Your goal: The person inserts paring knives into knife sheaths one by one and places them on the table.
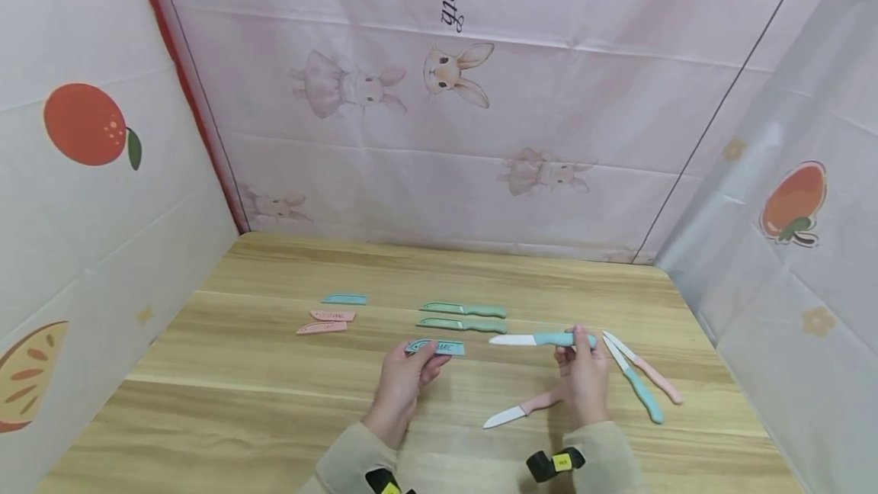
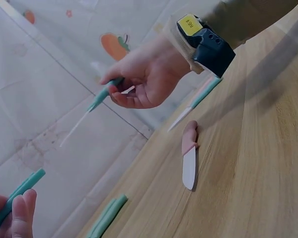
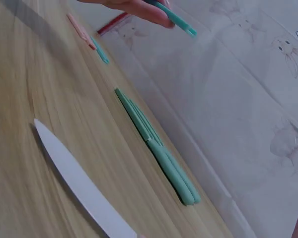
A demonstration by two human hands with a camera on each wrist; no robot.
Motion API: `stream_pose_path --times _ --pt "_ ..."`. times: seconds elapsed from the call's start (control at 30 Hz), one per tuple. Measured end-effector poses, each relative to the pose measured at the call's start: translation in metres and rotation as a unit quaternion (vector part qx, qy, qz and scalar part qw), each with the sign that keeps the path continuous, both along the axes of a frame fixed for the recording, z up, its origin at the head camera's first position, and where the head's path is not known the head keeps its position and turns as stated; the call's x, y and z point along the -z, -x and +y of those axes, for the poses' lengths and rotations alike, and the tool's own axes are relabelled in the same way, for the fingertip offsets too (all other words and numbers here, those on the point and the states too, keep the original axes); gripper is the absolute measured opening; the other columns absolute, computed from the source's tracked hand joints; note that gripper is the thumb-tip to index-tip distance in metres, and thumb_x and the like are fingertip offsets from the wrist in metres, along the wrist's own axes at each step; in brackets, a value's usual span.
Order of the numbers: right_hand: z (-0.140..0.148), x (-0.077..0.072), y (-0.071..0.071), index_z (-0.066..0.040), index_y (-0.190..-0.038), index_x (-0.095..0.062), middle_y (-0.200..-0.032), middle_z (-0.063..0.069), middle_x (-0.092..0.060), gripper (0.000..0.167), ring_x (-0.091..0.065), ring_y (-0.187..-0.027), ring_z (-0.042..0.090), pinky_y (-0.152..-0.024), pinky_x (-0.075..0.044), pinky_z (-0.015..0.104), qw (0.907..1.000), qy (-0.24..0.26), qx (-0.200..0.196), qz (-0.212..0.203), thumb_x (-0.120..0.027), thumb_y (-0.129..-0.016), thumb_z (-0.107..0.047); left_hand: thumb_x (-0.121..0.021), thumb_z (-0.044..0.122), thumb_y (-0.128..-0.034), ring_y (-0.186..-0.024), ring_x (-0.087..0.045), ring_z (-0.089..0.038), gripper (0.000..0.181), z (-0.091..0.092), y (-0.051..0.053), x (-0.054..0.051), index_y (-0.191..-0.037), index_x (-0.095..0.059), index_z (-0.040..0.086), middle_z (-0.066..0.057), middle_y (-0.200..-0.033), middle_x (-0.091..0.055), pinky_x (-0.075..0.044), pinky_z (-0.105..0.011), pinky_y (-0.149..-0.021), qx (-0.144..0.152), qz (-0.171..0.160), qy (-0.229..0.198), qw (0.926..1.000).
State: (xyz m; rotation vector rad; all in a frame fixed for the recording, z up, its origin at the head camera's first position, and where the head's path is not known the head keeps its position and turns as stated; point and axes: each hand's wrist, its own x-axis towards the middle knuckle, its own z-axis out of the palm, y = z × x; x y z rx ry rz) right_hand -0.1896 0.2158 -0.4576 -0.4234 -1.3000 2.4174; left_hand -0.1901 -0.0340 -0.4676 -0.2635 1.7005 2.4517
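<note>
In the head view my left hand (image 1: 403, 386) pinches a blue sheath (image 1: 447, 348) between thumb and fingers, its open end facing right. My right hand (image 1: 584, 381) grips the handle of a blue knife (image 1: 514, 340), whose white blade points left toward the sheath; a gap separates the two. Below, a pink-handled knife (image 1: 506, 416) lies on the table, its handle end partly hidden by the right hand. The left wrist view shows the blue knife (image 2: 100, 98) held in the air and the sheath (image 2: 21, 194) in the left fingers.
Two green sheathed knives (image 1: 463, 325) lie behind the hands. At the left rest two pink sheaths (image 1: 322, 328) and a blue one (image 1: 345, 299). A bare blue knife (image 1: 641, 391) and a pink one (image 1: 660, 381) lie at the right on the wooden table (image 1: 240, 402).
</note>
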Motion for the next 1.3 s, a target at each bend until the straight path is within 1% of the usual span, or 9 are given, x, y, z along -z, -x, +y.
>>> stream_pose_path --times 0.17,0.37,0.43,0.57,0.67,0.83,1.03,1.17,1.3 --pt "-0.012 -0.001 -0.002 -0.001 -0.089 -0.053 -0.077 0.001 -0.060 0.032 -0.056 -0.057 0.006 -0.055 -0.050 0.016 0.9998 -0.017 -0.006 -0.007 -0.043 -0.099 -0.029 -0.056 0.015 -0.0939 -0.078 -0.068 -0.013 0.021 0.001 0.000 0.000 -0.103 -0.050 -0.004 -0.014 -0.092 -0.069 -0.053 -0.017 -0.061 0.000 0.002 0.003 1.0000" --pt "-0.026 0.000 -0.004 -0.003 -0.090 -0.053 -0.076 0.000 -0.063 0.020 -0.058 -0.057 0.006 -0.056 -0.051 0.015 0.9996 -0.026 -0.013 -0.004 -0.050 -0.097 -0.022 -0.054 0.017 -0.0950 -0.081 -0.068 -0.015 0.030 0.000 0.001 -0.002 -0.113 -0.052 -0.007 -0.016 -0.094 -0.069 -0.053 -0.017 -0.060 0.011 -0.010 0.005 0.9999" --pt "-0.030 0.000 -0.004 -0.005 -0.090 -0.051 -0.075 0.000 -0.063 0.016 -0.058 -0.057 0.006 -0.056 -0.051 0.015 0.9995 -0.027 -0.015 -0.002 -0.051 -0.096 -0.020 -0.055 0.018 -0.0946 -0.081 -0.068 -0.015 0.033 0.001 0.001 -0.002 -0.114 -0.053 -0.008 -0.016 -0.094 -0.069 -0.053 -0.018 -0.061 0.019 -0.005 0.009 0.9998" --pt "-0.035 0.001 -0.004 -0.006 -0.091 -0.050 -0.074 -0.001 -0.062 0.016 -0.058 -0.057 0.005 -0.057 -0.051 0.016 0.9991 -0.040 -0.015 -0.007 -0.052 -0.096 -0.021 -0.057 0.019 -0.0938 -0.081 -0.068 -0.015 0.033 0.003 0.001 -0.002 -0.112 -0.056 -0.008 -0.015 -0.092 -0.070 -0.054 -0.021 -0.064 0.035 0.008 0.022 0.9991" --pt "-0.036 0.003 -0.005 -0.006 -0.093 -0.050 -0.072 -0.002 -0.062 0.017 -0.058 -0.058 0.005 -0.058 -0.051 0.016 0.9985 -0.050 -0.018 -0.014 -0.052 -0.096 -0.023 -0.057 0.019 -0.0939 -0.080 -0.069 -0.015 0.032 0.005 0.001 -0.001 -0.111 -0.057 -0.007 -0.015 -0.090 -0.070 -0.054 -0.020 -0.062 0.038 0.014 0.027 0.9988" --pt "-0.038 0.006 -0.005 -0.006 -0.095 -0.048 -0.072 -0.002 -0.062 0.018 -0.058 -0.059 0.005 -0.059 -0.051 0.016 0.9977 -0.058 -0.021 -0.028 -0.052 -0.096 -0.024 -0.056 0.018 -0.0940 -0.079 -0.069 -0.015 0.030 0.006 0.001 0.000 -0.110 -0.057 -0.007 -0.015 -0.089 -0.070 -0.054 -0.019 -0.061 0.039 0.016 0.025 0.9988" --pt "-0.043 0.011 -0.004 -0.006 -0.096 -0.048 -0.070 -0.003 -0.061 0.020 -0.058 -0.060 0.005 -0.059 -0.051 0.016 0.9962 -0.076 -0.028 -0.032 -0.050 -0.097 -0.026 -0.056 0.019 -0.0941 -0.080 -0.069 -0.015 0.030 0.005 0.000 -0.002 -0.110 -0.057 -0.007 -0.015 -0.089 -0.070 -0.055 -0.022 -0.065 0.034 0.019 0.027 0.9989" --pt "-0.047 0.014 -0.004 -0.004 -0.096 -0.047 -0.069 -0.003 -0.061 0.022 -0.056 -0.059 0.005 -0.059 -0.050 0.015 0.9969 -0.065 -0.033 -0.028 -0.049 -0.098 -0.027 -0.057 0.018 -0.0939 -0.080 -0.069 -0.016 0.030 0.005 0.000 -0.002 -0.110 -0.057 -0.007 -0.015 -0.089 -0.070 -0.055 -0.023 -0.065 0.029 0.022 0.027 0.9990" --pt "-0.051 0.014 -0.005 -0.002 -0.098 -0.046 -0.068 -0.003 -0.059 0.026 -0.055 -0.059 0.004 -0.058 -0.049 0.014 0.9969 -0.058 -0.039 -0.036 -0.047 -0.098 -0.027 -0.056 0.016 -0.0943 -0.078 -0.069 -0.015 0.029 0.006 0.000 -0.002 -0.109 -0.057 -0.008 -0.016 -0.088 -0.070 -0.055 -0.021 -0.063 0.021 0.029 0.031 0.9989"
